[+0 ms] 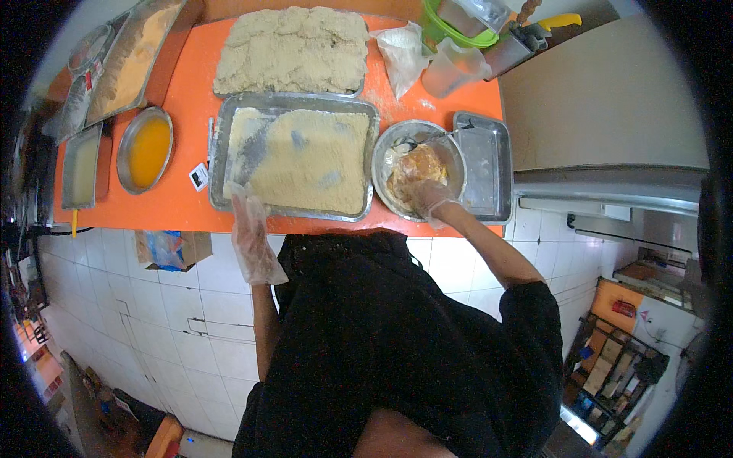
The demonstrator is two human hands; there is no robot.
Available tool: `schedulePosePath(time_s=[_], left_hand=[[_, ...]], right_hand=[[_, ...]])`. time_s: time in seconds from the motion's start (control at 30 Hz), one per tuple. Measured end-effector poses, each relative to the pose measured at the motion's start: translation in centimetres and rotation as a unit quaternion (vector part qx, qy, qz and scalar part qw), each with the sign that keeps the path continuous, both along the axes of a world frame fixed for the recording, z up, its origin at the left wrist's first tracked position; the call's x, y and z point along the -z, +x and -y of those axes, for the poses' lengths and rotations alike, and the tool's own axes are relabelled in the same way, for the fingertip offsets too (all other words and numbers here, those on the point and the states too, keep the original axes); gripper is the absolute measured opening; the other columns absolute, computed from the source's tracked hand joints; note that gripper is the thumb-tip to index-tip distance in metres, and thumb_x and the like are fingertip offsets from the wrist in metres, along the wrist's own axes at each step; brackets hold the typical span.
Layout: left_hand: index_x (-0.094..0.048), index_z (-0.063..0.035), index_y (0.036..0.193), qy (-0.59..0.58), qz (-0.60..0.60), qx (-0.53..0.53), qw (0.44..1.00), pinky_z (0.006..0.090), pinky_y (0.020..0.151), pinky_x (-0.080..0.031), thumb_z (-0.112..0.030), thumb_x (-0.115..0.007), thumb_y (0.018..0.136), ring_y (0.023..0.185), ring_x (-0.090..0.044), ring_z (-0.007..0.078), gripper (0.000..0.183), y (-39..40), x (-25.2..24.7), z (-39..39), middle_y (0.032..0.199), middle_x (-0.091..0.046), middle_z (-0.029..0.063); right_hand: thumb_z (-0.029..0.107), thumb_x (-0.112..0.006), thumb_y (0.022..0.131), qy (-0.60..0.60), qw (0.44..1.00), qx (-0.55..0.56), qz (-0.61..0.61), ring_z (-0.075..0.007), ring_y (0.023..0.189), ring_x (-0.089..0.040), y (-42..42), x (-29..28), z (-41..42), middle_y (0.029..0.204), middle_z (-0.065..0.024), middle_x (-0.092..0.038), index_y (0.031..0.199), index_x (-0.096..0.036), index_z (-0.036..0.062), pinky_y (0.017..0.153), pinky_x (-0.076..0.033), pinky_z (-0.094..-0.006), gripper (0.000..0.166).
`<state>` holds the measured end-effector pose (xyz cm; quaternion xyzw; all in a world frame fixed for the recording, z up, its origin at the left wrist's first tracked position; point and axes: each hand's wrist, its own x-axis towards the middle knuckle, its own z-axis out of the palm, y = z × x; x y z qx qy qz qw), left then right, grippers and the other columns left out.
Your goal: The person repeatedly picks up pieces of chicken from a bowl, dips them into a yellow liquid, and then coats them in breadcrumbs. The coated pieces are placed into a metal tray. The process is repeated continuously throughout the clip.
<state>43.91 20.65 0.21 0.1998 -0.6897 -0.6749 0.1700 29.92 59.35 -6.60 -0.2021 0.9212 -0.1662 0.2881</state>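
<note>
My right hand [426,197], in a clear plastic glove, is down inside a round metal bowl [458,154]. Its fingers touch wet, coated pieces that look like raw meat [421,163]; the fingertips are partly hidden, and I cannot tell whether they grip a piece. A metal spoon [405,144] leans in that bowl. My left hand [249,229], gloved too, is at the front left corner of a metal tray [215,166]. Pale breading crumbs [315,154] cover most of the tray's bottom. Nothing shows in the left hand, and its finger spacing is unclear.
Behind the tray lies a crumb-covered heap [292,48] on another tray. An orange-liquid bowl [150,150], a pale-liquid pan [82,166] and an orange-powder tray [134,63] stand left. A metal pan [487,166], plastic jug [455,68] and white-powder bag [399,54] stand right.
</note>
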Motion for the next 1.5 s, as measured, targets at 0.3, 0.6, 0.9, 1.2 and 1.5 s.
schedulePosePath(time_s=[0.3,0.6,0.9,1.2,1.5], left_hand=[[-0.025,-0.0055,0.154,0.128,-0.054,0.016,0.99,0.038,0.103,-0.044,-0.033,-0.063,0.094,0.128,-0.05,0.0245,0.076,-0.6,0.9,-0.9,0.147,-0.044,0.015],[-0.026,-0.0053,0.154,0.147,-0.043,0.031,0.988,0.0369,0.103,-0.045,-0.027,-0.065,0.095,0.13,-0.048,0.0259,0.074,0.2,0.7,-0.7,0.148,-0.041,0.0171],[-0.025,-0.0076,0.154,0.108,0.006,0.024,0.994,0.0413,0.098,-0.05,-0.041,-0.061,0.095,0.117,-0.059,0.0285,0.077,1.1,1.2,-1.0,0.141,-0.048,0.018],[-0.029,-0.0041,0.152,0.185,-0.036,0.018,0.982,0.0433,0.097,-0.051,-0.034,-0.06,0.097,0.12,-0.057,0.0287,0.07,0.6,1.2,-0.6,0.139,-0.051,0.0147],[-0.037,-0.0041,0.148,0.04,-0.002,0.019,0.999,0.0406,0.099,-0.047,-0.031,-0.056,0.099,0.111,-0.059,0.0236,0.059,1.6,4.3,1.4,0.128,-0.057,0.013]], right_hand=[[0.021,-0.063,0.086,-0.117,0.993,-0.031,0.011,-0.0315,0.089,-0.068,-2.1,-3.6,-2.7,0.096,-0.0189,-0.071,0.106,-0.069,0.0034,0.079,-0.053,-0.0426,0.027],[0.025,-0.065,0.088,-0.099,0.968,0.207,0.099,-0.0304,0.087,-0.067,0.2,-7.2,-2.9,0.099,-0.0196,-0.07,0.104,-0.069,0.0013,0.077,-0.054,-0.0391,0.029],[0.018,-0.055,0.088,0.15,0.977,-0.031,-0.145,-0.0356,0.084,-0.07,1.8,-4.0,1.8,0.092,-0.0183,-0.071,0.097,-0.07,0.0057,0.071,-0.054,-0.047,0.021],[0.018,-0.062,0.09,-0.04,0.994,0.026,0.094,-0.0248,0.088,-0.067,-0.4,-3.7,0.2,0.098,-0.0147,-0.071,0.105,-0.07,0.0067,0.078,-0.053,-0.0381,0.021],[0.019,-0.06,0.088,0.144,0.985,-0.058,-0.074,-0.0311,0.09,-0.068,-2.7,-10.7,5.8,0.101,-0.0154,-0.071,0.108,-0.071,0.0075,0.082,-0.054,-0.0414,0.025]])
